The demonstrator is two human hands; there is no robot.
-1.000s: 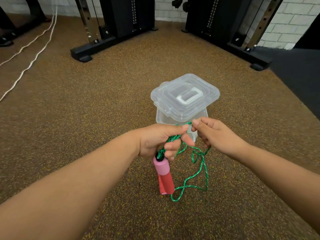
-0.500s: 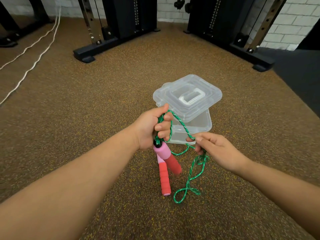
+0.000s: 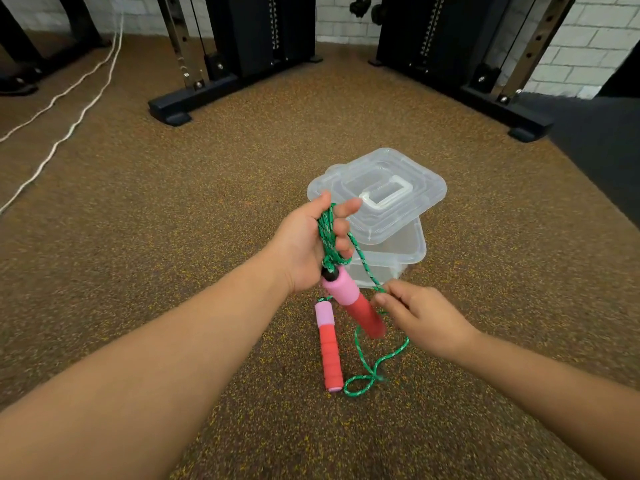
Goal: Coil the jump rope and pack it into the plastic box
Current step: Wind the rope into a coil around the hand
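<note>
Rope (image 3: 328,233) coils are gripped in the left hand (image 3: 304,247); a strand is pinched by the right hand (image 3: 420,317) near the plastic box (image 3: 405,251).

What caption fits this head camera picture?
Left hand gathers green rope loops; right hand feeds more beside clear box.

Single head-worn view, facing forward and down, near floor (image 3: 173,254)

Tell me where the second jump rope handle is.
The pink-and-red foam handle lies on the speckled floor at lower centre, between both forearms, beside the green rope's loose loop.
</note>
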